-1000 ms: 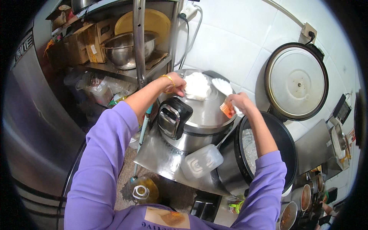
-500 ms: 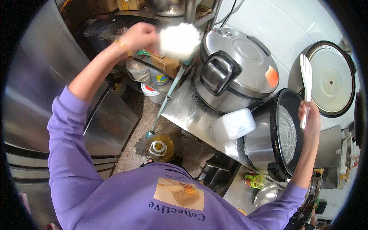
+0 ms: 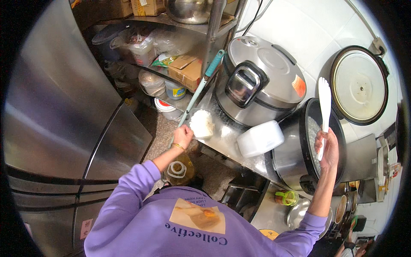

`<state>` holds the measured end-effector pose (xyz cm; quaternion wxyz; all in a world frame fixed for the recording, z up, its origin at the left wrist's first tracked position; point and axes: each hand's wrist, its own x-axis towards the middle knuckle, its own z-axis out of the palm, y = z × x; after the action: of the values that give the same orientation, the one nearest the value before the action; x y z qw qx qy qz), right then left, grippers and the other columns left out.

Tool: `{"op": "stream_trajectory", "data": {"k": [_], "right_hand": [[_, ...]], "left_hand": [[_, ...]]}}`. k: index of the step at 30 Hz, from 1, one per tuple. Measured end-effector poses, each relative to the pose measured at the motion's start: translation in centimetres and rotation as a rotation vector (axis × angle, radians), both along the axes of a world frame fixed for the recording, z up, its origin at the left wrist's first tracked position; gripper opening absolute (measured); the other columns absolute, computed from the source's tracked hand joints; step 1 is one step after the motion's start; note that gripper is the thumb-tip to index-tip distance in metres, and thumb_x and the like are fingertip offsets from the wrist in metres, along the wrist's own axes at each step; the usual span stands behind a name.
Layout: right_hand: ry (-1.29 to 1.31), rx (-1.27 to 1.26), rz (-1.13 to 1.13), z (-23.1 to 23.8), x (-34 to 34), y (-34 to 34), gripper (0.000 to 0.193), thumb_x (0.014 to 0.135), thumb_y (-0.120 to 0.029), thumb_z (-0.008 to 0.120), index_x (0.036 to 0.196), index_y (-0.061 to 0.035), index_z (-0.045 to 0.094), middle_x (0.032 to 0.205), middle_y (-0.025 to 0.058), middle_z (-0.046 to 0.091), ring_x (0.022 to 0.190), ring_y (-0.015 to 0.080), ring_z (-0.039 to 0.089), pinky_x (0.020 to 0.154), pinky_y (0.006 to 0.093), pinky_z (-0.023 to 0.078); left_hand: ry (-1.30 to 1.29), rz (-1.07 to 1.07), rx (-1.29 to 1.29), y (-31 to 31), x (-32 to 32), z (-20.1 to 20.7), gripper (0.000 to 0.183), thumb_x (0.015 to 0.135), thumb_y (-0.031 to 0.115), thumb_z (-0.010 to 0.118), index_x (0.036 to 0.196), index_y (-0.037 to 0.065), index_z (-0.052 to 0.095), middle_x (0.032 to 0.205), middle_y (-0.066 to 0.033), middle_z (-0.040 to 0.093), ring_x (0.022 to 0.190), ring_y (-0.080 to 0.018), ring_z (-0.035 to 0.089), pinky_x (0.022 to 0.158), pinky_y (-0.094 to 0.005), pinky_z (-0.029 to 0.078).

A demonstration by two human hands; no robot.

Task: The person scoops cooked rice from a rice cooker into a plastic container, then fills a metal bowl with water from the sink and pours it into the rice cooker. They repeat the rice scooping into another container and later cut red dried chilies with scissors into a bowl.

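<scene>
My left hand point(image 3: 183, 136) is closed at the edge of a small clear container heaped with white rice point(image 3: 201, 121), held over the near left corner of the steel counter. The fingers hide part of the container. Raised over the open rice pot point(image 3: 295, 150), my right hand point(image 3: 328, 147) grips a white slotted rice paddle point(image 3: 325, 96) by its handle, with the tines pointing up. White rice point(image 3: 314, 124) shows inside the pot, partly hidden by its black rim. Beside the pot lie translucent white plastic containers point(image 3: 260, 139).
A closed steel rice cooker point(image 3: 265, 68) stands behind the containers. The round lid point(image 3: 360, 85) leans against the tiled wall. A turquoise pole point(image 3: 201, 85) slants along the counter's left end. An oil jug point(image 3: 183, 167) sits on the floor. At left stands a steel fridge point(image 3: 60, 94).
My left hand has come down and nearer with the rice container, from beside the shelf to the counter's corner. My right hand and the paddle have shifted slightly left and down.
</scene>
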<state>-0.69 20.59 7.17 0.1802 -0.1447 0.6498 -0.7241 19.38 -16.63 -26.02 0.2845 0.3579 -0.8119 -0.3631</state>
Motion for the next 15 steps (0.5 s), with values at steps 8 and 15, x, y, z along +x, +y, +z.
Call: {"op": "stream_trajectory", "data": {"k": [8,15], "right_hand": [[-0.037,-0.066,-0.069,-0.8,1.9,2.5,0.014,0.084,-0.011,0.054,0.095,-0.0047,0.047,0.068,0.0007,0.048,0.048,0.0066,0.047,0.036,0.0185,0.04],[-0.038,-0.043,-0.042,-1.2,3.5,4.5,0.017,0.082,-0.007,0.054,0.096,-0.0047,0.046,0.067,0.0032,0.051,0.045,0.0085,0.048,0.033,0.0209,0.039]], "left_hand": [[-0.122,-0.12,0.084,0.4,-2.4,2.1,0.037,0.089,0.034,0.059,0.1,0.0,0.065,0.094,-0.023,0.065,0.09,-0.0385,0.063,0.08,-0.0433,0.05],[0.401,-0.699,-0.608,-2.3,-13.6,22.4,0.058,0.09,0.033,0.061,0.138,0.005,0.044,0.137,-0.018,0.045,0.127,-0.033,0.044,0.106,-0.0401,0.035]]}}
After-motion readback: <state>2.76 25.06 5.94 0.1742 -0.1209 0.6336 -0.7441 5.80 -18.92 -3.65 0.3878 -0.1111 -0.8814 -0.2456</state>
